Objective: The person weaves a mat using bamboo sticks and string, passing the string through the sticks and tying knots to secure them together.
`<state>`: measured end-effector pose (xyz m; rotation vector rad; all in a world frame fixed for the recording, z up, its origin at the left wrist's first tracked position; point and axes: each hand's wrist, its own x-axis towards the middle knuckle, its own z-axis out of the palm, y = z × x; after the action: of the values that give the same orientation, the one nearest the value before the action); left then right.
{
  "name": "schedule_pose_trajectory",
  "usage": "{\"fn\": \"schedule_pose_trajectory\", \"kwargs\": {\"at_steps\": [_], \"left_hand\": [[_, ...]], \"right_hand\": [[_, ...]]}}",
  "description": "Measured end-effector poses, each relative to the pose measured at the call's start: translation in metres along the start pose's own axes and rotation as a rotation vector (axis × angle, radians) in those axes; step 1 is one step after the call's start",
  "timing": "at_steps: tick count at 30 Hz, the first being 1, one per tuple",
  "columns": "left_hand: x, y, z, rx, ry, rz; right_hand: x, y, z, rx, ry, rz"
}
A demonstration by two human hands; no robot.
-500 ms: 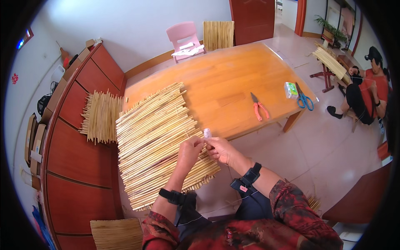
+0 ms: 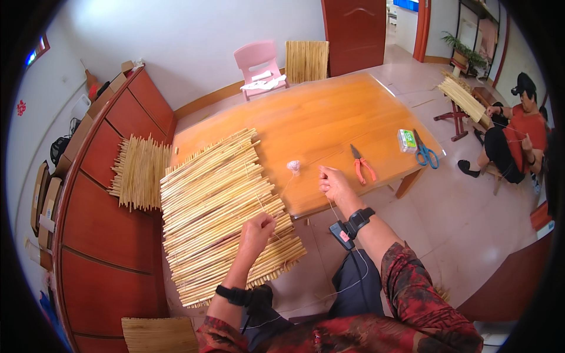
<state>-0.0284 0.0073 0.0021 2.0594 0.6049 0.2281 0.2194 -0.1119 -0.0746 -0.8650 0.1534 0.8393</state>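
Observation:
A mat of pale straw-coloured sticks [image 2: 212,217], bound with thin string, lies over the left end of the wooden table and past its near edge. Over the mat's right part is my left hand [image 2: 257,232], its fingers closed; what they pinch is too small to make out. My right hand [image 2: 335,185] is raised by the table's near edge, right of the mat, its fingers pinched on a thin pale string [image 2: 362,267] that runs down toward my lap. Beyond the hands, a small pinkish-white ball of string [image 2: 294,167] stands on the table.
On the table [image 2: 329,123] lie red-handled pliers [image 2: 362,166], blue-handled scissors [image 2: 425,152] and a small green-and-white box [image 2: 406,141]. Red cabinets [image 2: 112,235] flank the left, beside another stick bundle [image 2: 141,170]. A pink chair [image 2: 259,65] stands behind; a seated person [image 2: 524,129] works at far right.
My hands have parted: the right moved right with the string, the left shifted down and a little left. The string ball, which was by my fingers, now stands farther off on the table.

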Motion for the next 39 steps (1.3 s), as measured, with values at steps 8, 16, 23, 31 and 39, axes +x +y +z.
{"fn": "schedule_pose_trajectory", "kwargs": {"at_steps": [8,16,23,31,39], "left_hand": [[-0.087,-0.027,-0.033,-0.112,-0.212,-0.132],[-0.102,-0.001,-0.036,-0.39,-0.13,-0.137],[-0.119,0.013,-0.043,-0.298,-0.362,-0.088],[-0.167,-0.03,-0.075,-0.328,-0.182,-0.276],[-0.214,-0.062,-0.089,-0.41,0.021,-0.348]], "right_hand": [[-0.023,-0.025,0.007,-0.361,0.016,-0.098],[-0.061,0.047,0.034,-0.468,-0.34,0.357],[-0.054,0.05,0.046,-0.103,-0.333,0.337],[-0.012,0.016,0.02,-0.072,-0.122,0.213],[0.014,0.009,0.006,0.063,0.038,0.099]]}}
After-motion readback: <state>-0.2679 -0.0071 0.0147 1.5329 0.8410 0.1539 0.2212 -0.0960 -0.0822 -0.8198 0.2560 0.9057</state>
